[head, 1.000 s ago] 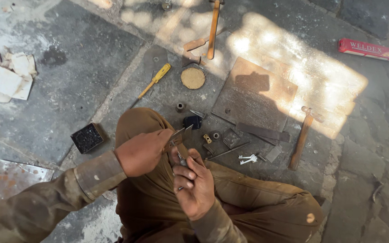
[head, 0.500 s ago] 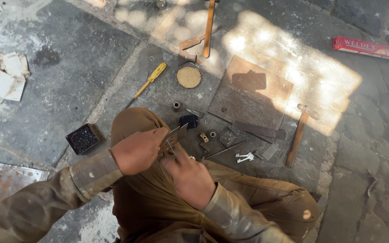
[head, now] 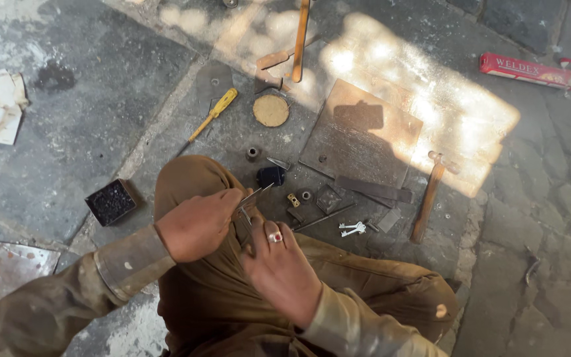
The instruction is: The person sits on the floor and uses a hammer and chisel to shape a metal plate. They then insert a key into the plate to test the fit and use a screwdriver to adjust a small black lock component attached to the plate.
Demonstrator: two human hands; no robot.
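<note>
Pliers (head: 254,196): thin metal tool, its pointed tip sticking out to the right of the left fist, over the raised knee; near centre of the scene.
Left hand (head: 196,223): clenched round the pliers' handles, knuckles up.
Right hand (head: 279,264): fingers curled just below the pliers' tip, ring on one finger; it seems to pinch something small there, but the piece is hidden, so I cannot tell what it grasps.
Handling: the pliers look stiff, hard and light, likely smooth steel that could slip in a loose grip. Best held well back on the handles, as the left hand does, leaving the tip free. Any small part at the tip would be easy to drop.
Knee (head: 193,178): brown cloth, soft support under both hands.
Floor (head: 80,125): grey stone slabs.
Far of the hands: yellow screwdriver (head: 214,114), round disc (head: 271,110), flat metal plate (head: 361,135).
Right: hammer (head: 431,195) with wooden handle; pale keys (head: 351,229) lying near it.
Left: small black box (head: 110,201), apart from the hands.
Far right: red carton (head: 527,71).
</note>
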